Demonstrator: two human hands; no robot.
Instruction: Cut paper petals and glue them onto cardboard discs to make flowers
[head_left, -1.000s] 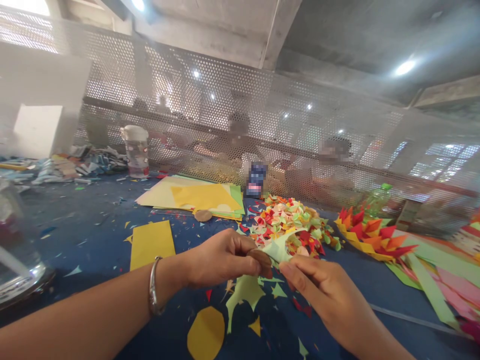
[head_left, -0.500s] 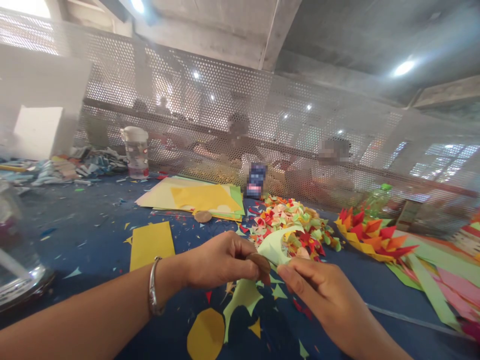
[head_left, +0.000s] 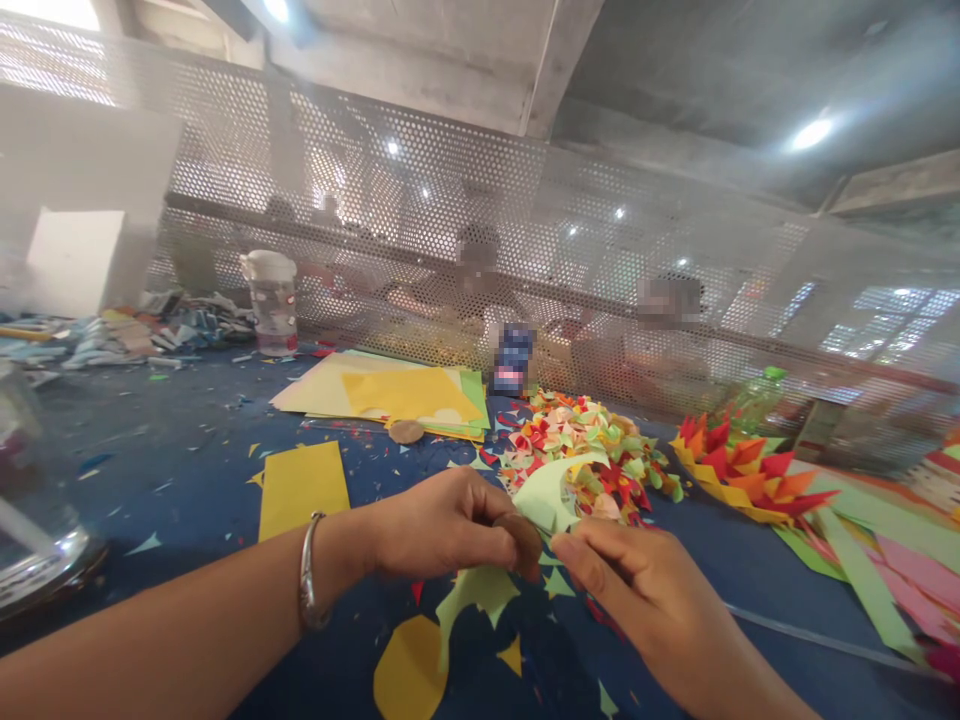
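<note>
Judging by its curl, the pale green paper piece [head_left: 547, 497] is thin, very light, limp and easily creased or torn, so it is best held at an edge; it sits above the blue tabletop [head_left: 187, 470], between both hands. Left hand [head_left: 442, 522] pinches a brown disc [head_left: 520, 534] against it, right hand [head_left: 637, 590] pinches its near edge, with the heap of coloured folded bits [head_left: 592, 440] just behind

No readable text, labels, nos. or signs anywhere. Cup [head_left: 271, 303] by the mesh has faint markings, too blurred to make out. Small blue item [head_left: 514, 360] at the mesh is pixelated, nothing legible. Paper sheets [head_left: 390, 392] are plain, no print.
</note>
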